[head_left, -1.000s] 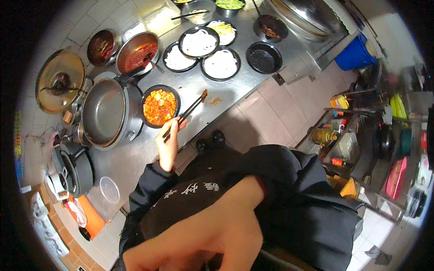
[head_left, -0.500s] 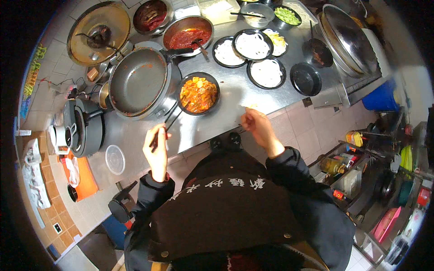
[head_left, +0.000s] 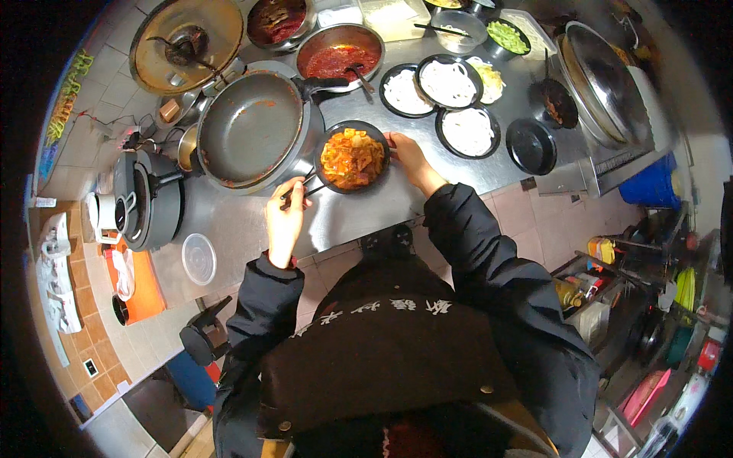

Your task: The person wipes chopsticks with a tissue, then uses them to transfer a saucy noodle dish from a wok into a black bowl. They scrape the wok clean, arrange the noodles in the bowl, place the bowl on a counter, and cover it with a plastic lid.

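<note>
A black bowl (head_left: 379, 179) of saucy red-orange noodles or stir-fry (head_left: 352, 158) stands on the steel counter in front of me. My right hand (head_left: 408, 158) grips the bowl's right rim, fingertips pressed to its edge. At the lower left side of the bowl, my left hand (head_left: 285, 210) is closed around dark chopsticks (head_left: 312, 188), whose tips reach to the bowl's edge. Just left of the bowl is a dark frying pan (head_left: 248, 131) with red sauce stains, resting on a cooker with its handle pointing right.
Behind the bowl stands a pan of red sauce (head_left: 336, 57) with a spoon. Black bowls of white noodles (head_left: 467, 132) and an empty black bowl (head_left: 531, 147) are to the right. A clear round lid (head_left: 199, 259) lies left. Shelves (head_left: 603, 305) stand at lower right.
My right hand has moved up and left from near the counter's front edge onto the bowl's rim. My left hand has come closer to the bowl with the chopsticks. The whole view has shifted slightly.
</note>
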Motion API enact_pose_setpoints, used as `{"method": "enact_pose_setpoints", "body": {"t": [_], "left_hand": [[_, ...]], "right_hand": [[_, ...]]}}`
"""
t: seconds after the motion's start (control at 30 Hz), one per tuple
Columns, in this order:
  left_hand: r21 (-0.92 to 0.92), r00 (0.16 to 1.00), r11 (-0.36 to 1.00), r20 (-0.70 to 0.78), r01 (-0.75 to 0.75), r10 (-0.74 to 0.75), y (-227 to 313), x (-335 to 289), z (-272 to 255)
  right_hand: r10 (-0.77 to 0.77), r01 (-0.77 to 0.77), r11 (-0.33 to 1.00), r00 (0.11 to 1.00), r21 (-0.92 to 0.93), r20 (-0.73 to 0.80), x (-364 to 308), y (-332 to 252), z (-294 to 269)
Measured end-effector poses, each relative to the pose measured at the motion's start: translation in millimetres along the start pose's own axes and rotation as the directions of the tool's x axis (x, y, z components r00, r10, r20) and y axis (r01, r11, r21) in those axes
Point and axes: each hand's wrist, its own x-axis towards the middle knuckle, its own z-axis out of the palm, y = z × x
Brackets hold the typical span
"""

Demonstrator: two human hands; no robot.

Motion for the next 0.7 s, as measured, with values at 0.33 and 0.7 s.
{"method": "enact_pose_setpoints", "body": {"t": [0.33, 0.7], "left_hand": [[-0.316, 0.976, 0.925, 0.013, 0.21, -0.217, -20.9, 4.9, 40.5], [-0.427, 0.974, 0.886, -0.049, 0.18, -0.222, -25.9, 9.2, 51.3]], "right_hand": [[0.068, -0.072, 0.996, 0.994, -0.05, -0.084, 8.4, -18.9, -2.2], [0.021, -0.028, 0.997, 0.996, -0.075, -0.085, -8.2, -16.6, -1.8]]}}
